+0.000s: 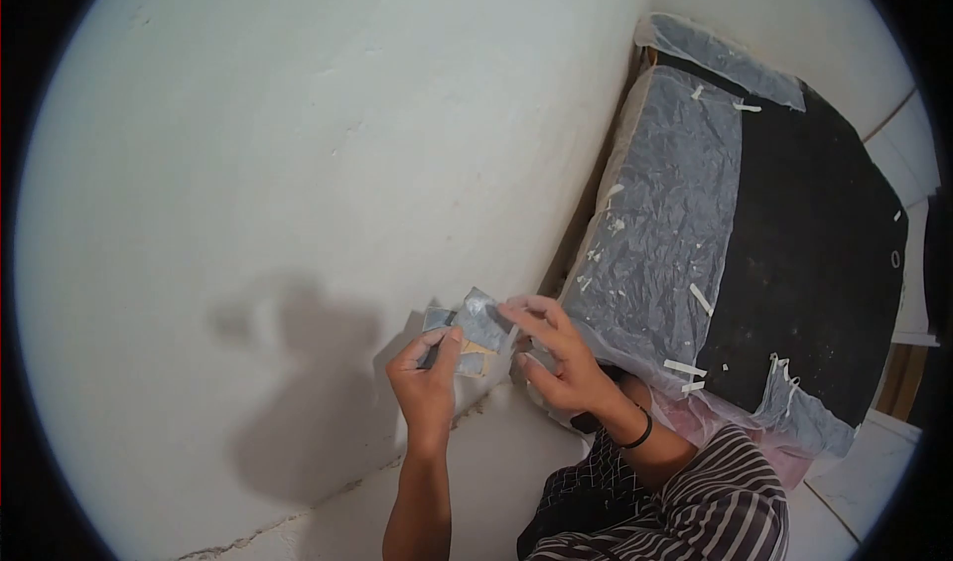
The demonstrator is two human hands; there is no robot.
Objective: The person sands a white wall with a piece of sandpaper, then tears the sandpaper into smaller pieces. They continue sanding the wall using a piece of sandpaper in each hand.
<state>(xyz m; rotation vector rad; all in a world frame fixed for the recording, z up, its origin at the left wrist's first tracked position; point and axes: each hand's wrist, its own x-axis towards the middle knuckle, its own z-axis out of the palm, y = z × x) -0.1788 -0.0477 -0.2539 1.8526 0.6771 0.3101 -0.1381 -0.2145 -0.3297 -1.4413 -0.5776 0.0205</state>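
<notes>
My left hand (425,367) pinches a folded, worn piece of sandpaper (480,323) between thumb and fingers. Its faces are grey and dusty, with tan showing along the folds, and one flap stands up above the thumb. Just to the right is my right hand (558,354), thumb and fingers apart, fingertips right at the sheet's right edge. Pale dust coats the fingertips of both hands. Behind them stands a white wall (298,144) with small chips and pits, on which my shadow falls.
To the right, a large black-topped piece (809,253) is partly covered by crinkled clear plastic (670,194) stuck down with bits of white tape. White flakes lie on the plastic. A cracked seam (347,487) runs along the wall's foot. Pale floor tiles (829,491) show at lower right.
</notes>
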